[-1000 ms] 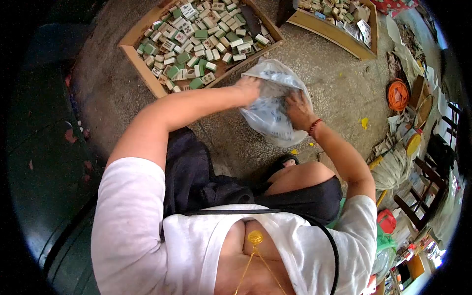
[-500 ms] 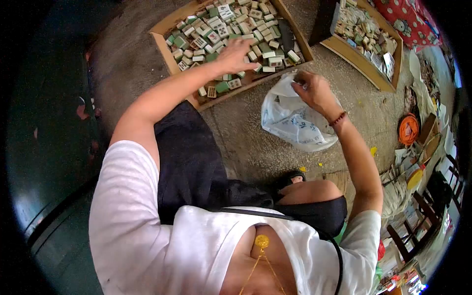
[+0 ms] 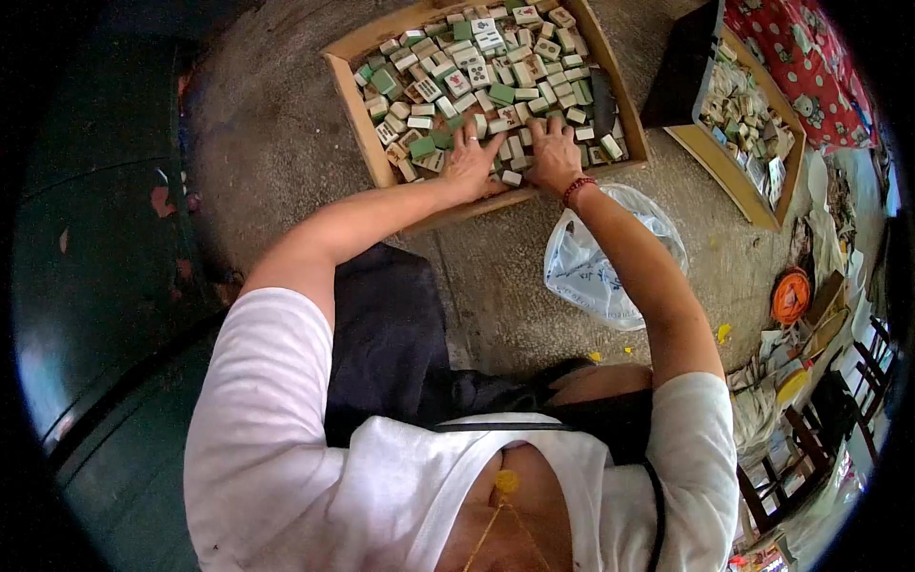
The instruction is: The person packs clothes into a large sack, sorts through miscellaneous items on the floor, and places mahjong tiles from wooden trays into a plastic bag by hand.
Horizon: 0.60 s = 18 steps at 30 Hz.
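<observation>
Many green-and-white mahjong tiles [image 3: 478,74] lie jumbled in a shallow wooden tray [image 3: 355,119] on the floor. My left hand [image 3: 471,164] rests on tiles near the tray's front edge, fingers spread and nothing gripped. Beside it, my right hand [image 3: 555,157], with a dark red beaded bracelet at the wrist, also presses fingers apart onto the tiles. A few tiles sit between the two hands. An open white plastic bag [image 3: 593,288] stands on the floor just below the tray, partly hidden by my right forearm.
A second box [image 3: 734,181] at the upper right holds more tiles and clutter. Next to it is a red patterned cloth bag [image 3: 801,57]. An orange coil [image 3: 791,296] and piled odds and ends line the right side. A dark green surface [image 3: 105,286] runs along the left.
My right hand has left the plastic bag and come onto the tiles in the tray. My left hand has drawn back toward the tray's front edge. The view has shifted somewhat.
</observation>
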Each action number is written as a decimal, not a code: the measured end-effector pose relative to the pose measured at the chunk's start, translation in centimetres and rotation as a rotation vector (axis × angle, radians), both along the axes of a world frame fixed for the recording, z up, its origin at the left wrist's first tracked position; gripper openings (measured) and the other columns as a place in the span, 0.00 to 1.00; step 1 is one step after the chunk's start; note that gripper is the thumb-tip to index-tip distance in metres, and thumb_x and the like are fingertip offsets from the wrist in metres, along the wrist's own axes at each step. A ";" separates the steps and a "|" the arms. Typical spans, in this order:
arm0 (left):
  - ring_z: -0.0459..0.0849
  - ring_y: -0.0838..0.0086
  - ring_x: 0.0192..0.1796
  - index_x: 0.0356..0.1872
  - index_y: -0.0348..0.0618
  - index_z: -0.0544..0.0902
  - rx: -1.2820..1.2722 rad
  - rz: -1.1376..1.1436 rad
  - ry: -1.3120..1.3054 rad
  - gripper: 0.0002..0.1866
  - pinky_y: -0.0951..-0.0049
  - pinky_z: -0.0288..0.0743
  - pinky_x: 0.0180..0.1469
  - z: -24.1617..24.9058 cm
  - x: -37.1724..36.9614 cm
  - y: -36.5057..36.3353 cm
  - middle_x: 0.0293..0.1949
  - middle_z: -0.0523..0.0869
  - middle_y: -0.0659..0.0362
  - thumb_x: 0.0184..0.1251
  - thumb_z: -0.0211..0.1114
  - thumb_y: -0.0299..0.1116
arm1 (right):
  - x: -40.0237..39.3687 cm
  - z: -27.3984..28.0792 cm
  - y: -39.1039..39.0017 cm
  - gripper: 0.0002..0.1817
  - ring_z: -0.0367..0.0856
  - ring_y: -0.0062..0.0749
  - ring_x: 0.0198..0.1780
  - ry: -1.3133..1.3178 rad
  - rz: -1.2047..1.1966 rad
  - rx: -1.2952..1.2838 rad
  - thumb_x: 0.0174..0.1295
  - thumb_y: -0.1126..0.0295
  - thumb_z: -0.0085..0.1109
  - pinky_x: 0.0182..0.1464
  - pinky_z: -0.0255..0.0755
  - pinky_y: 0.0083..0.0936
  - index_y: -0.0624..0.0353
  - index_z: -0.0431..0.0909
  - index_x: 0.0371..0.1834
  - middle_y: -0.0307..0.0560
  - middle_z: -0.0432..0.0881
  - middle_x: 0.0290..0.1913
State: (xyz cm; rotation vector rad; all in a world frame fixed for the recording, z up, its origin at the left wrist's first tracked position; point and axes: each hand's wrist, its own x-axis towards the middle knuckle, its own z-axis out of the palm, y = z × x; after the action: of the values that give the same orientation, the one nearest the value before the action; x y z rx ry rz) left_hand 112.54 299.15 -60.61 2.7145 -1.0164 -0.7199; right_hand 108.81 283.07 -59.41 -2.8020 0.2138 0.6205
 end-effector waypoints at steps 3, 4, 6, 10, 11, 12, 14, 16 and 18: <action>0.48 0.36 0.61 0.64 0.56 0.53 0.020 0.024 0.021 0.50 0.44 0.63 0.54 0.5 1.8 -1.9 0.63 0.37 0.42 0.36 0.73 0.45 | 0.9 -0.9 0.3 0.41 0.58 0.57 0.57 -0.089 -0.042 -0.062 0.41 0.67 0.66 0.46 0.73 0.35 0.49 0.53 0.60 0.58 0.56 0.59; 0.48 0.36 0.61 0.64 0.57 0.53 0.053 0.005 0.000 0.51 0.43 0.62 0.54 0.4 2.3 -2.3 0.64 0.38 0.44 0.36 0.73 0.46 | 1.2 -1.0 0.5 0.41 0.59 0.57 0.57 -0.173 -0.070 -0.098 0.40 0.68 0.66 0.46 0.73 0.35 0.49 0.53 0.60 0.57 0.55 0.59; 0.47 0.38 0.62 0.63 0.56 0.55 0.073 0.029 0.036 0.49 0.43 0.60 0.56 -0.7 1.6 -1.7 0.64 0.39 0.47 0.36 0.73 0.45 | 0.9 -0.4 0.8 0.38 0.60 0.55 0.56 -0.165 -0.053 -0.102 0.44 0.72 0.62 0.44 0.74 0.33 0.48 0.54 0.60 0.57 0.56 0.59; 0.47 0.40 0.63 0.61 0.53 0.61 0.024 0.006 -0.011 0.44 0.48 0.64 0.55 -1.2 1.4 -1.0 0.63 0.45 0.47 0.37 0.73 0.44 | 0.4 -2.2 0.6 0.38 0.66 0.58 0.52 -0.171 0.118 -0.152 0.44 0.70 0.63 0.39 0.75 0.34 0.47 0.55 0.60 0.62 0.59 0.57; 0.47 0.41 0.63 0.61 0.52 0.61 0.012 0.006 0.017 0.44 0.48 0.64 0.55 -0.5 0.7 -0.7 0.63 0.46 0.47 0.38 0.73 0.43 | 0.3 -2.4 0.6 0.38 0.70 0.58 0.48 -0.120 0.141 -0.115 0.43 0.70 0.63 0.41 0.75 0.34 0.48 0.55 0.59 0.64 0.59 0.56; 0.47 0.41 0.63 0.60 0.52 0.61 0.001 0.007 0.043 0.44 0.49 0.64 0.55 -0.2 0.4 -0.6 0.63 0.47 0.48 0.38 0.73 0.42 | 0.4 -2.6 0.6 0.38 0.70 0.58 0.48 -0.117 0.144 -0.113 0.43 0.70 0.63 0.41 0.75 0.34 0.48 0.55 0.59 0.64 0.59 0.56; 0.48 0.40 0.62 0.60 0.51 0.61 -0.002 -0.007 0.053 0.43 0.47 0.64 0.55 -0.5 0.9 -0.8 0.62 0.47 0.48 0.37 0.73 0.41 | 0.6 -3.0 0.7 0.37 0.73 0.56 0.46 -0.113 0.137 -0.040 0.43 0.70 0.63 0.42 0.74 0.33 0.48 0.56 0.59 0.64 0.60 0.56; 0.49 0.39 0.62 0.59 0.50 0.62 0.036 0.045 0.034 0.43 0.46 0.65 0.53 -0.7 1.3 -1.7 0.62 0.48 0.48 0.37 0.73 0.39 | 0.8 -3.8 0.3 0.36 0.74 0.53 0.45 -0.122 0.106 -0.042 0.41 0.70 0.64 0.43 0.73 0.33 0.48 0.58 0.57 0.63 0.61 0.55; 0.49 0.38 0.62 0.59 0.50 0.62 0.056 0.068 0.028 0.41 0.46 0.64 0.54 -0.6 2.0 -2.1 0.61 0.50 0.47 0.38 0.72 0.37 | 0.9 -3.8 -0.6 0.35 0.75 0.53 0.44 -0.180 0.140 0.112 0.40 0.69 0.65 0.43 0.73 0.34 0.49 0.61 0.55 0.62 0.58 0.58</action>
State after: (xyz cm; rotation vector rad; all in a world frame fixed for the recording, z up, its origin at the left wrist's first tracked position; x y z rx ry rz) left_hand 114.57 297.03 -61.21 2.7636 -0.9063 -0.7832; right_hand 109.68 282.48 -63.19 -2.7590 -0.0516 0.3931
